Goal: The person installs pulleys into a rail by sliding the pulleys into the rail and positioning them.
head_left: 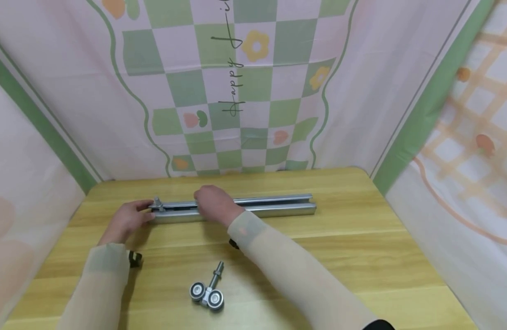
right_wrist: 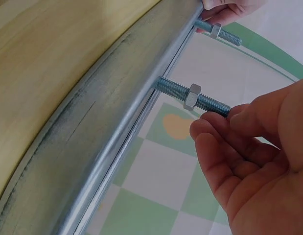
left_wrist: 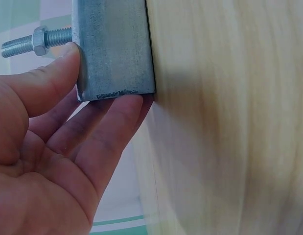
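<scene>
A galvanised metal rail [head_left: 278, 211] with a slot along its top lies across the table. Two threaded bolts with nuts stick up out of the slot; their lower ends are hidden inside. My right hand [head_left: 216, 204] pinches the tip of one bolt [right_wrist: 175, 89] between thumb and fingertips, partway along the rail. At the left end, my left hand [head_left: 127, 221] holds the rail, the thumb at its slot edge and the fingers against the cut end [left_wrist: 117, 93]. The other bolt [left_wrist: 39, 41] rises beside that thumb. Nearer the front lies a roller trolley [head_left: 208, 293] with its own bolt.
The wooden table [head_left: 360, 256] is bordered at the back by a green checked cloth [head_left: 237, 91]. Cloth also hangs along the left side and the right side [head_left: 464, 151]. My right forearm [head_left: 303, 275] reaches over the table's front right area.
</scene>
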`<state>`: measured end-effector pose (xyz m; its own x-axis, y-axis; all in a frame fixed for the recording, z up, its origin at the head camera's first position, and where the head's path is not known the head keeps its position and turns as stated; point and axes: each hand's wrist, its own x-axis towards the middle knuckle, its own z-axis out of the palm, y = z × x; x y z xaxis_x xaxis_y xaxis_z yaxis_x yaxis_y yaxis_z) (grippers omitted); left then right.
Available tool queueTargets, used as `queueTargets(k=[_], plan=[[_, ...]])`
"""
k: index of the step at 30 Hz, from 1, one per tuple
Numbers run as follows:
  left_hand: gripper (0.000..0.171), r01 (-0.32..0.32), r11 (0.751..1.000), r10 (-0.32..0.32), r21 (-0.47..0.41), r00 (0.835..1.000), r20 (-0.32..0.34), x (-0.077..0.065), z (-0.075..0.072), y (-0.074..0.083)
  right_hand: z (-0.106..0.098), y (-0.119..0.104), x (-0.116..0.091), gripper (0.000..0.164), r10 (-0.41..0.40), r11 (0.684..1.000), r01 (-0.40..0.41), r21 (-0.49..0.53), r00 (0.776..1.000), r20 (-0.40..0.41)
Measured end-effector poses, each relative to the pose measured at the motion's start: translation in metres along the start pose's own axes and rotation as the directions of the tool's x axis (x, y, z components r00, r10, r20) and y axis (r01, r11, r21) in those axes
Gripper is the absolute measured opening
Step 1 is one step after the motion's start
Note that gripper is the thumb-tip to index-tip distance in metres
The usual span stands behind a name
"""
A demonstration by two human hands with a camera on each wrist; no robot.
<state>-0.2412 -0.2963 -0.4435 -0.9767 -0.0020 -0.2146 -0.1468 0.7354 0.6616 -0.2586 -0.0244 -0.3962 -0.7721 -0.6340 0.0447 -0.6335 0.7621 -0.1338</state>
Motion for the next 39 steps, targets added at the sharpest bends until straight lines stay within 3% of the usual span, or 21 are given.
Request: queueTargets(k=[9,16,23,31,39], plan=[[0.059,0.006,1.0,-0.006,-0.015,1.0,0.002,0.002,0.001,-0.002,0.004,-0.005,0.002,0.014,-0.018,1.0,0.018,-0.011,1.0,0.019],[0.061,0.005,1.0,-0.005,-0.007,1.0,0.006,0.004,0.0,-0.003,0.007,-0.012,0.001,0.038,-0.016,0.999,0.017,-0.027,0.999,0.037],[0.062,0.007,1.0,-0.007,0.0,1.0,0.004,0.004,0.0,-0.003,0.007,-0.016,0.002,0.051,-0.009,0.999,0.012,-0.044,0.998,0.062],[0.063,0.011,1.0,-0.01,-0.019,1.0,0.012,0.002,-0.001,-0.002,0.009,-0.019,0.004,0.056,-0.039,0.996,0.045,-0.08,0.997,0.068],[0.062,0.0,0.999,0.0,-0.032,1.0,0.008,0.003,0.0,-0.001,0.01,-0.021,0.004,0.057,-0.019,0.995,0.027,-0.095,0.996,0.089]])
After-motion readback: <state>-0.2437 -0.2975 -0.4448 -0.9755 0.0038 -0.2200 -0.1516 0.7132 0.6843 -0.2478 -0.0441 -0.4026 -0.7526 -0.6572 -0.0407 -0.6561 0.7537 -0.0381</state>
